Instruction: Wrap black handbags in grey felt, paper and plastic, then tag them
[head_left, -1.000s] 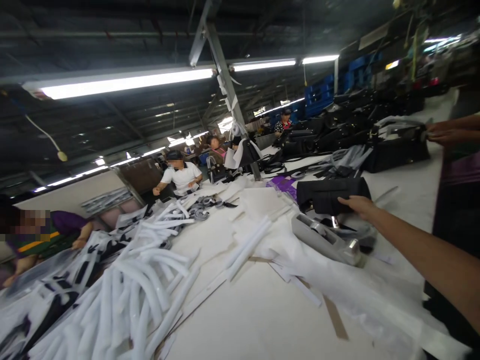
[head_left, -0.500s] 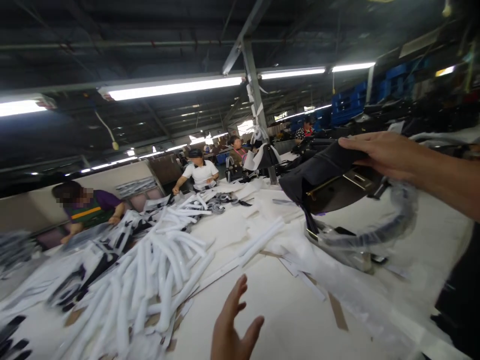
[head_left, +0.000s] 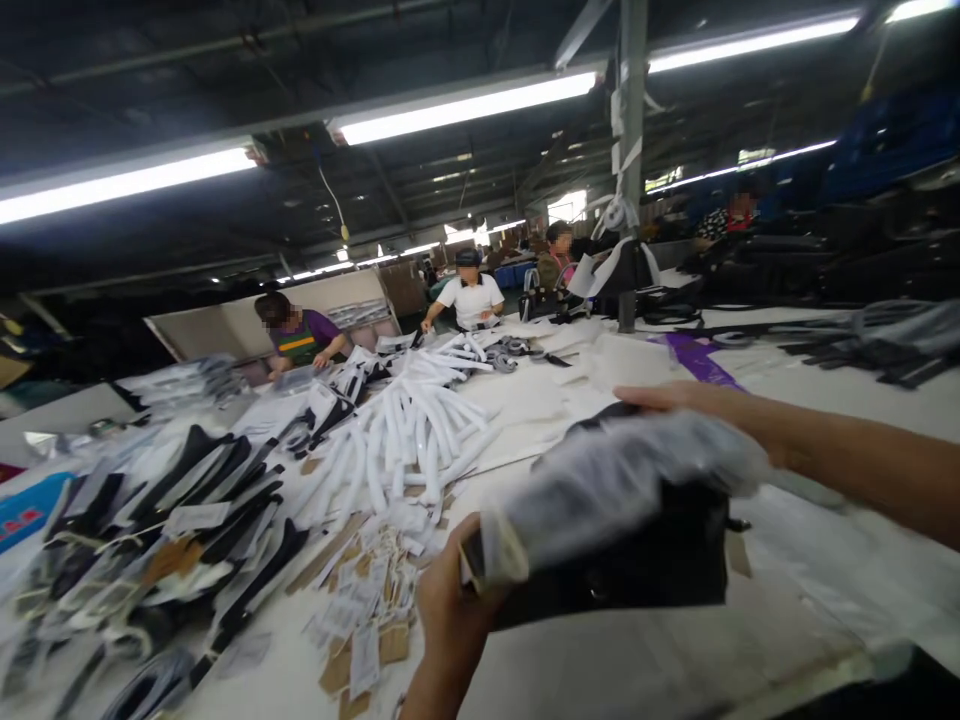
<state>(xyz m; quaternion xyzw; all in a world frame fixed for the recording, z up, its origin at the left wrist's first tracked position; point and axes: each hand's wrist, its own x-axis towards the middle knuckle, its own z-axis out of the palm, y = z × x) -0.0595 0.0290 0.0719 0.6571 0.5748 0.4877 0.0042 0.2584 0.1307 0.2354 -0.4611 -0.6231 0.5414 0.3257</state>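
Both hands hold a black handbag (head_left: 630, 560) above the white table, its handle (head_left: 600, 490) wrapped in clear plastic and lying across the front. My left hand (head_left: 454, 590) is closed around the left end of the bag. On the far right side, my right hand (head_left: 705, 415) grips its upper edge; part of its fingers is hidden behind the wrapped handle. Motion blurs the bag. Close to my left hand lies a pile of paper tags with strings (head_left: 367, 610).
White foam tubes (head_left: 412, 420) are heaped mid-table. At left lie bundled black straps (head_left: 217, 490) and a blue packet (head_left: 34, 510). A post (head_left: 631, 180) rises behind the table. Several people work beyond it, one in a white shirt (head_left: 471, 300). Purple tape (head_left: 701, 360) lies behind my right hand.
The handbag has come down and left, turned so its wrapped handle faces me. My left hand, open and apart before, now grips it. The view has swung left.
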